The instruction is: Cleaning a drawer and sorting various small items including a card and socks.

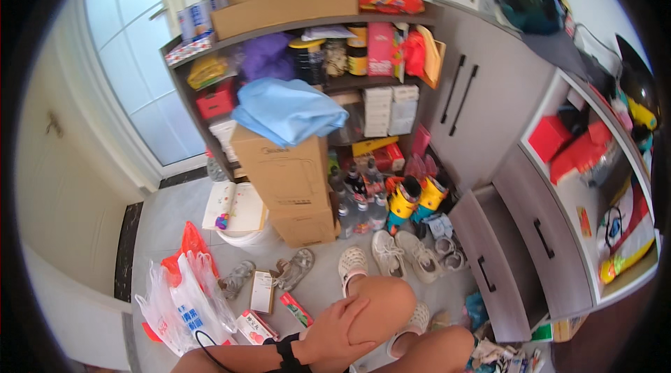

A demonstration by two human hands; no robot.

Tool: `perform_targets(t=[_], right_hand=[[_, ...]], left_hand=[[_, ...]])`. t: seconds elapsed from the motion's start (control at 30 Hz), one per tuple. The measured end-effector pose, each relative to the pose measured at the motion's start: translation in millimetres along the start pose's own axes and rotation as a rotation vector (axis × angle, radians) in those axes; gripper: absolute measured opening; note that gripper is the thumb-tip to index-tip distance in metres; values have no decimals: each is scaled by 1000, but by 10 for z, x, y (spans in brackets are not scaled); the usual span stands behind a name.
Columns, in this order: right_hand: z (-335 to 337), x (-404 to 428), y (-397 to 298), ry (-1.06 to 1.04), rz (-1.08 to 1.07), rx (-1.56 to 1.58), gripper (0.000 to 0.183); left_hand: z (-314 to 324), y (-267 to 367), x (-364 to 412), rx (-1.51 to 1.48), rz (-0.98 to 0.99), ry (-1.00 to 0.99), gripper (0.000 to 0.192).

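My left hand [338, 328] lies on my bent left knee [390, 294], its fingers spread over the skin and nothing held. A black strap [288, 354] circles the wrist. My right hand is out of view. On the tiled floor left of my legs are a white carton [262, 292], a slim red and green box [296, 309] and a white and red box [256, 327]. Grey sandals [296, 268] lie behind them. Farther left stand white plastic bags [194, 305] bearing print. Cream clogs [353, 264] are on my feet.
A drawer [493, 268] stands pulled out at the right. Cardboard boxes [283, 174] carry a blue cloth [288, 111] before a packed shelf [335, 82]. White sneakers [388, 252], plastic bottles [361, 216] and colourful roller skates [403, 200] sit ahead; an open book [249, 208] tops a white bucket [249, 239].
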State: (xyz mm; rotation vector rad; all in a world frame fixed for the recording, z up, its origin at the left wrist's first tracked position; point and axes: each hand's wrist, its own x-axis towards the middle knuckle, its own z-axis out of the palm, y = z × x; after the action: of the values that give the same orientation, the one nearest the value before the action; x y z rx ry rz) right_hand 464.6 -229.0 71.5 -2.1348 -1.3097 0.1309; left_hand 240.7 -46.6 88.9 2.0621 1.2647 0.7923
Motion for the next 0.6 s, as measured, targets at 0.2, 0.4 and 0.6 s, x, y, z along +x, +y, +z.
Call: perform_targets(t=[0.2, 0.4, 0.6], right_hand=[[-43, 256, -18, 441, -178, -231, 103], [-12, 535, -122, 136, -196, -445, 77], [-60, 523, -336, 582, -273, -422, 74]], left_hand=[[-169, 152, -23, 67, -26, -12, 90], [-305, 75, -44, 25, -16, -19, 82], [-254, -30, -82, 2, -43, 1, 91]])
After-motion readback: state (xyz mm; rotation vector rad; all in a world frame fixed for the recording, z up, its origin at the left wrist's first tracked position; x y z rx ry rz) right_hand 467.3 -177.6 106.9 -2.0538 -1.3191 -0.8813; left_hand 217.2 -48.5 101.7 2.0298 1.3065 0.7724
